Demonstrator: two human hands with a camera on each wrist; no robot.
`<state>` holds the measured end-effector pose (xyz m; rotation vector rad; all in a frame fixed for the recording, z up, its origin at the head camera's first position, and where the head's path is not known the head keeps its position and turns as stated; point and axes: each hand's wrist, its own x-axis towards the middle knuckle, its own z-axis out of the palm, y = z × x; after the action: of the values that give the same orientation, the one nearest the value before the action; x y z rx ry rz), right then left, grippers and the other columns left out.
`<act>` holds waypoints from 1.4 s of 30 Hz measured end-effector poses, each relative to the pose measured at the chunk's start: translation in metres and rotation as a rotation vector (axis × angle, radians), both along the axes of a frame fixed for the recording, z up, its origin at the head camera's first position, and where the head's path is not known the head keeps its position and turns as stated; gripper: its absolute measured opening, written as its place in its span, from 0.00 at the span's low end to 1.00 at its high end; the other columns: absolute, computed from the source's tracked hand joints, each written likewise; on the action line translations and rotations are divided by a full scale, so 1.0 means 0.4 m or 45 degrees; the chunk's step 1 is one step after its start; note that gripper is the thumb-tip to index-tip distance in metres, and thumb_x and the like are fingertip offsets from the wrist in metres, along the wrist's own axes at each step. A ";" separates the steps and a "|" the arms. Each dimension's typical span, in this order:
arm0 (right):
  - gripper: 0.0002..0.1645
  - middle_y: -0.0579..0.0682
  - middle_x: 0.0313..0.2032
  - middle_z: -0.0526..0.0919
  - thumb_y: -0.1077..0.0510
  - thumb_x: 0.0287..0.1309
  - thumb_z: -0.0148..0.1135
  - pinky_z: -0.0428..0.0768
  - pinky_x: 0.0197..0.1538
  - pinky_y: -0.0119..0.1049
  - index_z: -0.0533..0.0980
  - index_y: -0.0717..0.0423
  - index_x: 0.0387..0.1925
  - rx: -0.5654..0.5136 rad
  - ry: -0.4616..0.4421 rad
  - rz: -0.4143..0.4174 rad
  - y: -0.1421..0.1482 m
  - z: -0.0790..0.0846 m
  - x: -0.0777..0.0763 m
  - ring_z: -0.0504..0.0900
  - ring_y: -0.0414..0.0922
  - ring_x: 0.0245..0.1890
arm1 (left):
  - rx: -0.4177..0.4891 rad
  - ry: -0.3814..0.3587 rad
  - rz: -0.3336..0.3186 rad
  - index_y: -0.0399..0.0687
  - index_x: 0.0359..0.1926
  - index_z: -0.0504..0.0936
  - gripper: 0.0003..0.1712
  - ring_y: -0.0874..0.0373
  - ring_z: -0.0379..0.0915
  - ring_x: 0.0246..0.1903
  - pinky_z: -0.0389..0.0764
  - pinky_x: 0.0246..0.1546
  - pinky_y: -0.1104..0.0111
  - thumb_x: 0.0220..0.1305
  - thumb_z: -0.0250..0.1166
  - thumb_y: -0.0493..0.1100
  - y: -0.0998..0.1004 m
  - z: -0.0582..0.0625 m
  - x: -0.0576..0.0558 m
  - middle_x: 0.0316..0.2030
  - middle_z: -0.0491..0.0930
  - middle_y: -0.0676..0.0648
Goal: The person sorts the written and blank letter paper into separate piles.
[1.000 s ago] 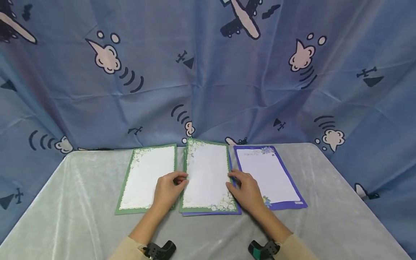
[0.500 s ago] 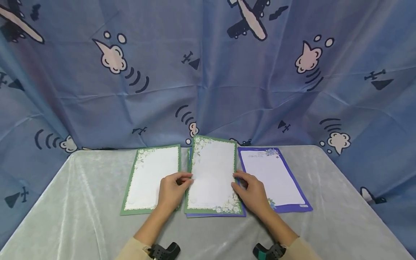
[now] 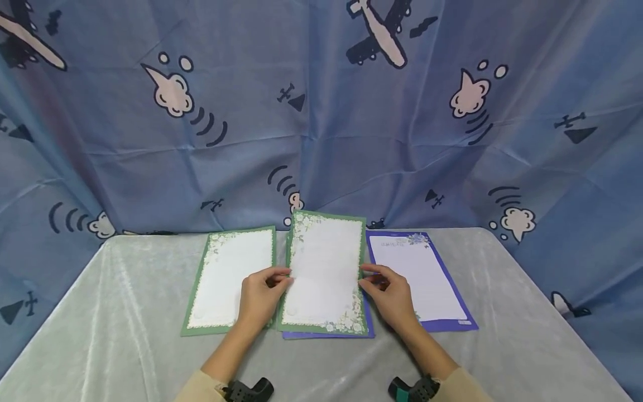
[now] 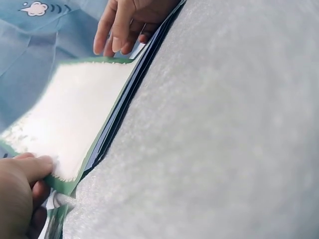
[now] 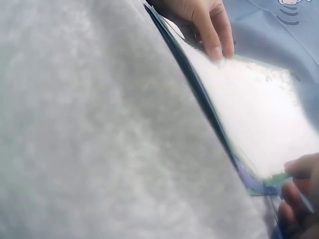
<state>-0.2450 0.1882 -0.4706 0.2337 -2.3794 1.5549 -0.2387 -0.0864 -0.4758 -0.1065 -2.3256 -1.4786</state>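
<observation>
A sheet of letter paper with a green flowered border [image 3: 324,268] tops the stack in the middle of the table. My left hand [image 3: 262,296] pinches its left edge, thumb above in the left wrist view. On its right edge my right hand [image 3: 390,296] holds on; in the right wrist view that thumb [image 5: 301,165] lies over the green border with fingers below. Beneath it, a purple-edged sheet [image 3: 326,336] shows along the bottom and lower right. The wrist views show several layered edges [image 4: 112,127] in the stack.
Another green-bordered sheet [image 3: 228,279] lies at the left, partly behind my left hand. A purple-bordered sheet [image 3: 427,279] with flowers and faint writing lies at the right. A blue patterned curtain [image 3: 321,111] hangs behind the grey cloth-covered table [image 3: 125,357].
The top end of the middle green-bordered sheet has shifted right, closer to the purple-bordered sheet. My right hand has moved slightly right with its edge. The head view has swayed a little.
</observation>
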 end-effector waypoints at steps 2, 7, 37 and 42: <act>0.15 0.57 0.40 0.89 0.65 0.57 0.71 0.77 0.39 0.23 0.85 0.58 0.48 -0.004 -0.035 0.002 -0.002 0.004 0.000 0.81 0.31 0.36 | 0.011 -0.017 0.003 0.47 0.38 0.91 0.07 0.64 0.83 0.29 0.82 0.35 0.75 0.57 0.75 0.37 -0.003 0.001 0.002 0.28 0.89 0.52; 0.14 0.58 0.45 0.89 0.65 0.60 0.69 0.78 0.41 0.23 0.85 0.59 0.49 -0.018 -0.073 0.020 -0.003 0.013 -0.002 0.84 0.35 0.39 | 0.056 -0.033 -0.007 0.48 0.38 0.91 0.07 0.64 0.83 0.30 0.81 0.34 0.76 0.57 0.75 0.37 -0.005 0.008 0.005 0.28 0.89 0.51; 0.22 0.59 0.55 0.83 0.62 0.66 0.64 0.77 0.35 0.28 0.79 0.54 0.62 0.047 -0.263 0.140 -0.053 0.147 0.008 0.77 0.36 0.32 | -0.007 -0.228 -0.112 0.50 0.43 0.91 0.08 0.60 0.83 0.35 0.83 0.38 0.71 0.62 0.72 0.40 -0.073 0.142 0.018 0.35 0.89 0.49; 0.24 0.58 0.61 0.79 0.61 0.68 0.62 0.81 0.40 0.30 0.77 0.52 0.65 0.009 -0.297 0.213 -0.107 0.223 -0.010 0.81 0.37 0.34 | -0.067 -0.222 -0.054 0.50 0.46 0.90 0.10 0.56 0.84 0.37 0.82 0.39 0.68 0.63 0.71 0.41 -0.129 0.209 0.026 0.38 0.89 0.46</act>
<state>-0.2489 0.1454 -0.3816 0.2720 -2.6016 1.7343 -0.2281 -0.1379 -0.3923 -0.0429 -2.5154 -1.5015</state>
